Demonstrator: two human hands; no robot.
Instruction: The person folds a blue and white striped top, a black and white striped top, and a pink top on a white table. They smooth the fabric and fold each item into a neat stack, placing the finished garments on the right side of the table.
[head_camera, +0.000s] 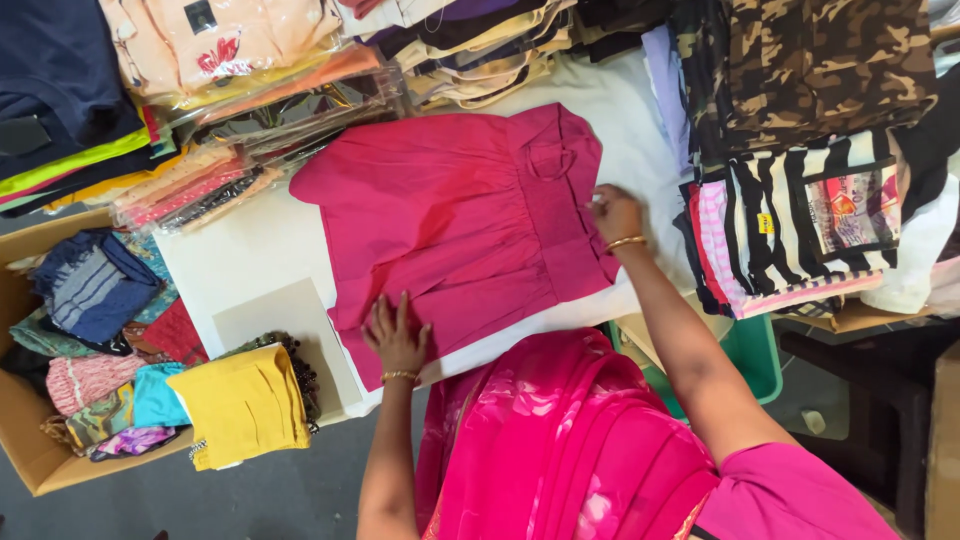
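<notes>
A white cloth-covered surface (250, 255) is seen from above, crowded with clothes on every side. In the middle of it, a bright pink cotton garment with a gathered waist (455, 215) is spread flat. Big piles are stacked around it: a camouflage fabric pile (830, 65) at the top right, a black-and-white striped clothes stack (775, 225) at the right edge, and clear plastic packs of folded clothes (260, 95) at the top left. A brown cardboard box (22, 405) full of mixed coloured clothes is set at the lower left. A folded yellow garment (240, 405) is laid just beside the box, at the near edge of the surface.

The left hand (396, 338) is pressed flat on the near edge of the pink garment, its grip spread wide with nothing held. The right hand (614, 213) is placed on the right side of the garment, its fingers bent down on the cloth; whether a fold is pinched cannot be told. A gold bangle is worn on each wrist.
</notes>
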